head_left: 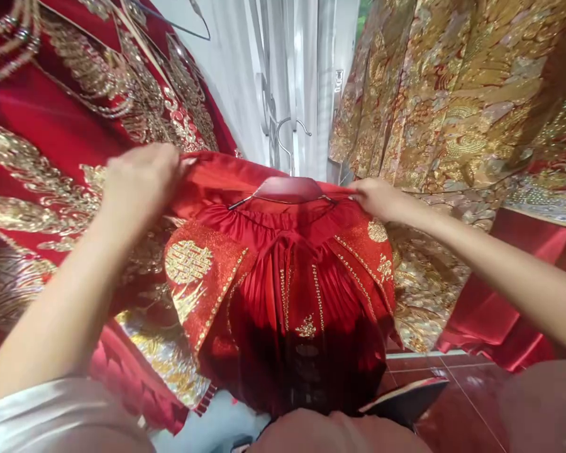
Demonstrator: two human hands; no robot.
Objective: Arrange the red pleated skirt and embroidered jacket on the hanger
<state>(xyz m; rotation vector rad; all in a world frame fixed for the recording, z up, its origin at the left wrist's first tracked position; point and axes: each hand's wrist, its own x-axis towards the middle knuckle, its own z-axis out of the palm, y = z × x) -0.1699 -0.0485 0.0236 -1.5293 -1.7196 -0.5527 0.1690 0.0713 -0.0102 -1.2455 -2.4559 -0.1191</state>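
A red pleated skirt (pixel 283 296) with gold embroidery hangs from a pink hanger (pixel 290 189) with a metal hook, straight in front of me. My left hand (pixel 139 179) is closed on the left end of the skirt's red waistband, fingers pinching the cloth. My right hand (pixel 377 198) is closed on the waistband's right end, beside the hanger's clip. The skirt's panels fall downward between my arms.
A red gown (pixel 51 126) with heavy gold embroidery hangs at the left. A gold brocade garment (pixel 453 94) hangs at the right above red satin (pixel 523 239). White door frames (pixel 287 75) stand behind. Red floor tiles (pixel 453 390) show below.
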